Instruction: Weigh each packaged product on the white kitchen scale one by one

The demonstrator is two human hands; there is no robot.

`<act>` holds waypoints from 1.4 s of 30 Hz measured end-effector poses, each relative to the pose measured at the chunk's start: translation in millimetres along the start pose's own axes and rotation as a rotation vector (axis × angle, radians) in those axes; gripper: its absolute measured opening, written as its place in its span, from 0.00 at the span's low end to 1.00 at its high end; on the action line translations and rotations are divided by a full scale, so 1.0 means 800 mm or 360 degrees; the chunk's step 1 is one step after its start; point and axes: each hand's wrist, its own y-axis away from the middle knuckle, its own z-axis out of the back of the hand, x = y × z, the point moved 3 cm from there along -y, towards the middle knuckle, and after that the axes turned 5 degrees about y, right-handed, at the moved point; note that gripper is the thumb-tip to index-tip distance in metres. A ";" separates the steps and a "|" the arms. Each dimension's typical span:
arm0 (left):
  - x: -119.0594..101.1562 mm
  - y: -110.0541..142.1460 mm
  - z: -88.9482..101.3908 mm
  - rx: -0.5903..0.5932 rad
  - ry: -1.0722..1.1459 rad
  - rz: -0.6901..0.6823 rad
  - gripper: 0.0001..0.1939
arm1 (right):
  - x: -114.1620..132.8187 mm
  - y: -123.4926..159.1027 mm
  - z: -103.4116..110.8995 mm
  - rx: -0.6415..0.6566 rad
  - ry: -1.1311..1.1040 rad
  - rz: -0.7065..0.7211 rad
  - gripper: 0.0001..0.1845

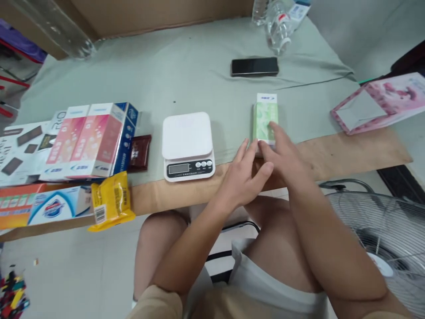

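Note:
A green and white tissue pack (pixel 264 117) lies on the grey-green cloth, right of a white kitchen scale (pixel 188 145). My right hand (pixel 282 157) rests at the pack's near end, fingers stretched out and touching its top. My left hand (pixel 244 177) lies just beside it at the table's front edge, fingers apart and flat, its fingertips close to the pack's near corner. Neither hand grips anything.
A black phone (pixel 254 66) and clear bottles (pixel 279 26) lie farther back. Pink and blue boxes (pixel 96 137), a brown packet (pixel 139 153), a yellow packet (pixel 111 201) and a toothpaste box (pixel 53 208) sit left. A pink bag (pixel 381 104) lies right; a fan (pixel 388 235) stands on the floor.

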 end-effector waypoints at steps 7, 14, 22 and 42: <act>0.009 0.006 0.002 -0.0007 0.0074 -0.0239 0.39 | 0.022 0.010 0.004 -0.0069 -0.0127 0.0205 0.33; -0.008 0.060 0.075 -0.0639 0.0003 -0.0429 0.34 | 0.121 0.042 -0.012 -0.0139 -0.0173 0.0656 0.31; 0.029 0.104 0.154 -0.1082 -0.0034 0.0086 0.38 | 0.203 0.079 -0.096 0.0168 -0.0014 0.0861 0.33; 0.041 0.063 0.111 -0.0504 0.0451 0.0338 0.35 | 0.113 0.033 -0.039 0.0046 -0.0098 0.0118 0.37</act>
